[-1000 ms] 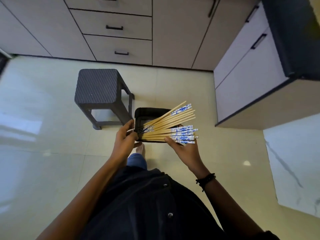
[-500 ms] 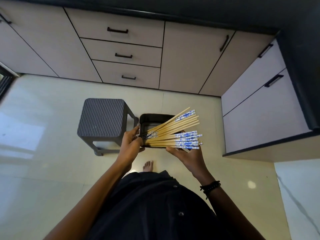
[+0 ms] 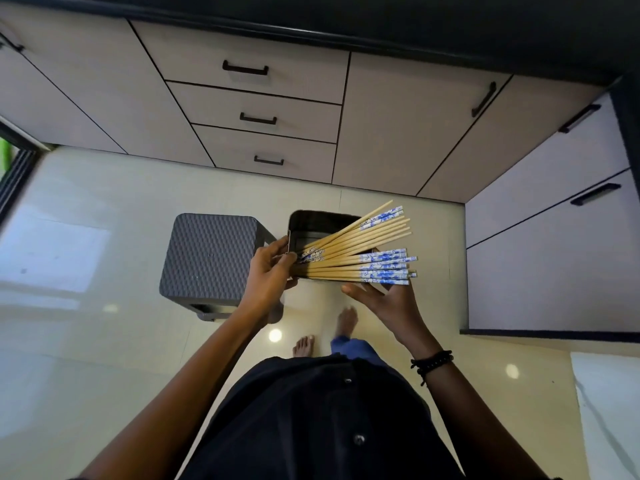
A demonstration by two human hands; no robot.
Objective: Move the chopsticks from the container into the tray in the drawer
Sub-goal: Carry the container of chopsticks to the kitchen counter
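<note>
A black rectangular container [image 3: 313, 221] is held in the air above the floor, between both hands. Several wooden chopsticks [image 3: 356, 258] with blue-and-white patterned ends lie fanned across it, their ends sticking out over its right side. My left hand [image 3: 268, 275] grips the container's left edge, thumb on the chopstick tips. My right hand [image 3: 388, 301] supports the container from below at its near right corner. Three closed drawers [image 3: 263, 98] with black handles are in the cabinet ahead. No tray is visible.
A dark woven-pattern stool [image 3: 211, 259] stands on the pale tiled floor just left of the container. Closed cabinets [image 3: 547, 202] run along the back and right, under a dark countertop [image 3: 346, 19]. My bare feet [image 3: 346, 320] are below the container.
The view has tilted up and moved closer to the cabinets, so more of the drawers and the countertop show. The hands keep the same hold on the container and chopsticks.
</note>
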